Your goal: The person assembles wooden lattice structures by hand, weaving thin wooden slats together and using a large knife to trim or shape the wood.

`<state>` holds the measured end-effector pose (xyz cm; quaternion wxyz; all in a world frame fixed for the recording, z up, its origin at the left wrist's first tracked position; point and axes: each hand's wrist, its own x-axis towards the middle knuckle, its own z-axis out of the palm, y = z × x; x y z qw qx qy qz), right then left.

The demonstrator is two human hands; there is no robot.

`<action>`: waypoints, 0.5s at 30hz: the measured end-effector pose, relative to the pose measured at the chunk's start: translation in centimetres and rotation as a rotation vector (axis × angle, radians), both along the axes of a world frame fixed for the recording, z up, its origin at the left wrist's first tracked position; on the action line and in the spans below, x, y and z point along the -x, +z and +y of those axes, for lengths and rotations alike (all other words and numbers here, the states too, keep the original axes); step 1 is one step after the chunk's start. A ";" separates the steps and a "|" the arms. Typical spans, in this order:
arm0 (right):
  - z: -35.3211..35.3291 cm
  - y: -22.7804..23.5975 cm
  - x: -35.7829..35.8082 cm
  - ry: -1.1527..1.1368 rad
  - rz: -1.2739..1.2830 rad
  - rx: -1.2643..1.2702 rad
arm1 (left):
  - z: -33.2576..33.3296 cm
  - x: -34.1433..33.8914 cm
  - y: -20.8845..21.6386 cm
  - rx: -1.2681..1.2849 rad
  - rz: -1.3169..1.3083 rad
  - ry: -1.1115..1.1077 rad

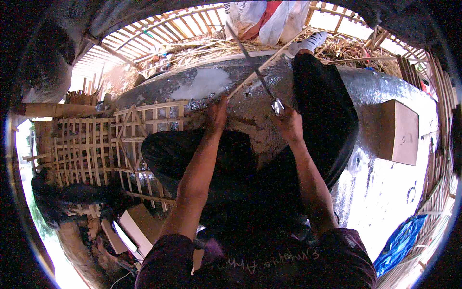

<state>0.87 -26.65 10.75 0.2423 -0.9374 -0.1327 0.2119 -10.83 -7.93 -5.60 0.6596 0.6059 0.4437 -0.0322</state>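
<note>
In my closed left hand (217, 115) is the lower end of a long, thin bamboo strip (275, 57), which slants up and to the right. My right hand (289, 124) is wrapped round the shiny metal-looking handle end of a long, dark-bladed knife (263, 79). The blade slants up and to the left, crossing the strip in front of me; whether they touch I cannot tell. My legs are spread in dark trousers, and one foot (310, 43) in a white, dark-striped covering lies beyond my right hand.
Bamboo lattice panels (82, 144) stand at the left. A cardboard box (402, 132) rests on the silvery sheet (356, 192) at the right, with a blue tarp (399, 245) nearer. Straw-like scraps (207, 48) and a whitish sack (284, 24) lie along the slatted far wall.
</note>
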 end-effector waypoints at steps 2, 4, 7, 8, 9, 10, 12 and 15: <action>-2.9 -4.4 0.0 -0.366 0.261 -0.301 | -0.1 -0.5 1.3 0.028 -0.148 0.071; -2.5 -4.9 0.1 -0.718 0.535 -0.611 | 0.2 -0.4 1.7 -0.049 -0.114 0.097; 2.0 -0.8 0.7 -0.113 0.229 0.129 | 1.0 -0.5 3.6 -0.143 0.083 -0.069; 2.6 -0.6 0.8 -0.274 0.329 0.040 | 1.1 0.2 1.9 -0.151 0.085 -0.058; 3.2 -0.3 0.9 -0.173 0.281 0.051 | 1.0 1.3 -1.1 -0.182 0.083 -0.116; 3.1 -0.3 0.9 -0.173 0.278 0.053 | 0.6 1.4 -2.2 -0.180 0.080 -0.115; 2.3 -0.9 0.9 -0.106 0.227 0.039 | 0.1 0.7 -1.6 -0.369 0.068 -0.233; 1.0 -2.2 1.0 -0.139 0.187 0.045 | -0.2 -0.9 1.2 -0.606 0.029 -0.377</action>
